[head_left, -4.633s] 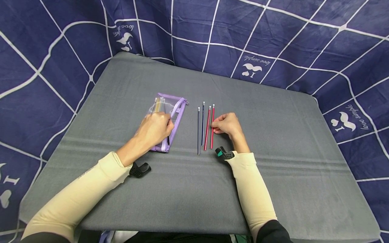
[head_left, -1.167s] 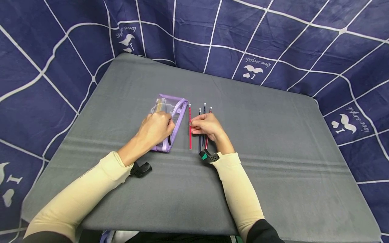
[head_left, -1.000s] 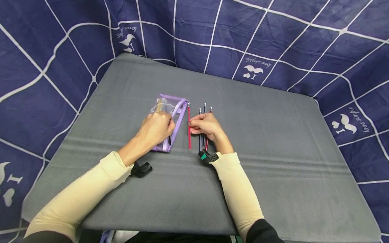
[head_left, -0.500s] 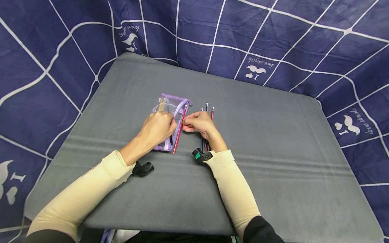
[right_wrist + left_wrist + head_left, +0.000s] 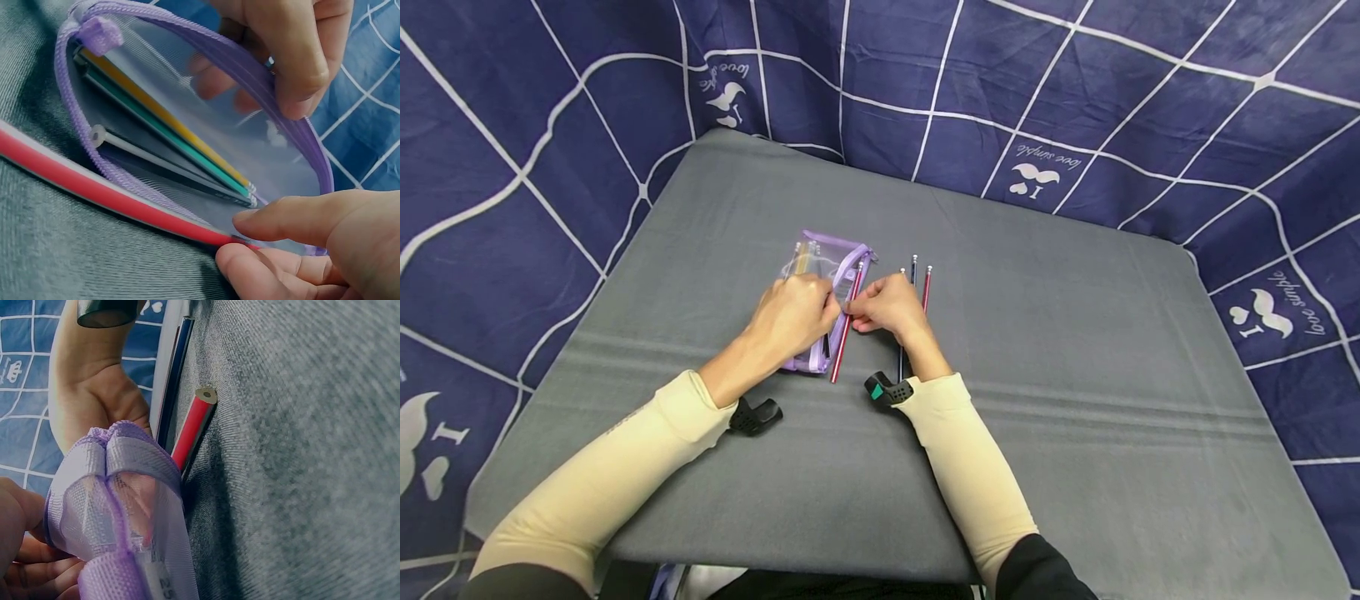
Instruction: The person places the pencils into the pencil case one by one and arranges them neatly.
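Note:
A clear pencil pouch (image 5: 835, 242) with purple trim lies on the table, its zipped mouth spread apart. My left hand (image 5: 793, 317) pinches the upper edge of that mouth, as the right wrist view shows. Inside rest a yellow pencil (image 5: 165, 119), a green pencil (image 5: 159, 128) and a dark pencil (image 5: 169, 165). My right hand (image 5: 891, 307) pinches a red pencil (image 5: 119, 197) between thumb and fingers. This pencil lies along the lower lip of the mouth, on its outer side, and its unsharpened end (image 5: 206, 395) shows in the left wrist view.
Two dark blue pencils, one nearer (image 5: 901, 362) and one farther (image 5: 914, 267), and another red pencil (image 5: 927, 287) lie right of the pouch, partly hidden by my right hand. Grey cloth (image 5: 1075, 375) covers the table. A blue checked curtain (image 5: 970, 83) hangs around it.
My right hand has taken the rightmost red pencil from the row and carried it left to the pouch's mouth, where it now slants. My left hand keeps holding the pouch.

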`<action>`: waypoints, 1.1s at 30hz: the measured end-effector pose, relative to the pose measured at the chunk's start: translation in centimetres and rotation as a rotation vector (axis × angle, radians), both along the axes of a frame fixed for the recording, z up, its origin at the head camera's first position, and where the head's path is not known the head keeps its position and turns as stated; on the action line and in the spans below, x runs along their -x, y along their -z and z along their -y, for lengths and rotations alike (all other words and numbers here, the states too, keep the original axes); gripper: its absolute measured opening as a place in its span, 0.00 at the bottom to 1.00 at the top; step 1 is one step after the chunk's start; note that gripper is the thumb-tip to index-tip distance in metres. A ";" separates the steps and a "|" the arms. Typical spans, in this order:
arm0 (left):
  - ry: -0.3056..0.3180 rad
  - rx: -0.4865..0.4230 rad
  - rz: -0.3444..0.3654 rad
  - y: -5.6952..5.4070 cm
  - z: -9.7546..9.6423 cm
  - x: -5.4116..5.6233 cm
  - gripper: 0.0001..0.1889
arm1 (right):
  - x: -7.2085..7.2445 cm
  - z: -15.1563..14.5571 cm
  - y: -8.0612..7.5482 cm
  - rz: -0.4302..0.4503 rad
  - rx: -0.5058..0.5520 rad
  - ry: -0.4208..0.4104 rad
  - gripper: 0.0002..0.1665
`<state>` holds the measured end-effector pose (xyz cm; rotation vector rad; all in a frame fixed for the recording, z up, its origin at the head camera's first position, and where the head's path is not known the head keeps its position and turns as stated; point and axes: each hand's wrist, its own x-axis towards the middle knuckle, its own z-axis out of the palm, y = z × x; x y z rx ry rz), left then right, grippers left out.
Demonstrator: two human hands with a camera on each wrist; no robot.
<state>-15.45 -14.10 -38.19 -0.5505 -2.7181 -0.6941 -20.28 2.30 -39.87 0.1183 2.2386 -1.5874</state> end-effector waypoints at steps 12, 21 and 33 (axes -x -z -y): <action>0.001 -0.015 -0.009 0.0 0.0 0.0 0.11 | 0.1 0.4 0.4 0.020 -0.008 -0.005 0.08; -0.004 -0.020 -0.010 0.0 0.1 0.0 0.10 | 0.4 0.3 0.7 0.095 0.153 0.008 0.04; 0.004 -0.008 -0.002 -0.1 0.0 -0.1 0.11 | 0.8 0.8 1.2 0.112 0.291 0.054 0.04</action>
